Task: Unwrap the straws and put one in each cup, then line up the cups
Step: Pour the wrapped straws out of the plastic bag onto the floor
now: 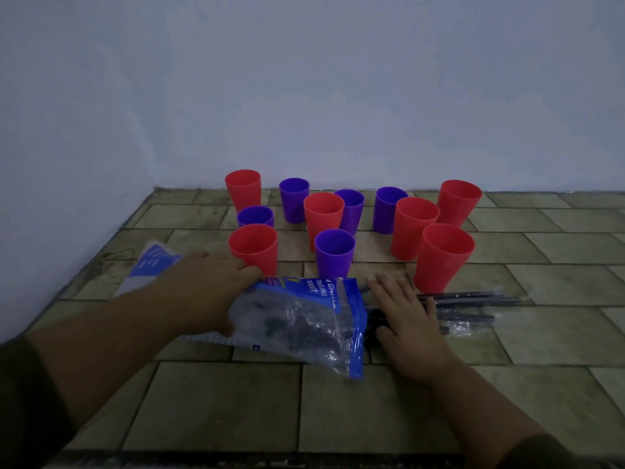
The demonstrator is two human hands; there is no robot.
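Several red cups (441, 257) and purple cups (334, 252) stand upright and scattered on the tiled surface (216, 401), all without straws. My left hand (216, 286) grips the near-left end of a clear plastic bag with blue print (304, 319), which lies in front of the cups. My right hand (407, 316) rests flat, fingers straight, on a bundle of dark wrapped straws (470, 308) lying to the right of the bag's mouth.
A second blue-and-white packet (152, 262) lies behind my left forearm near the left wall. The pale wall runs right behind the cups. The surface's front edge is at the bottom of the view.
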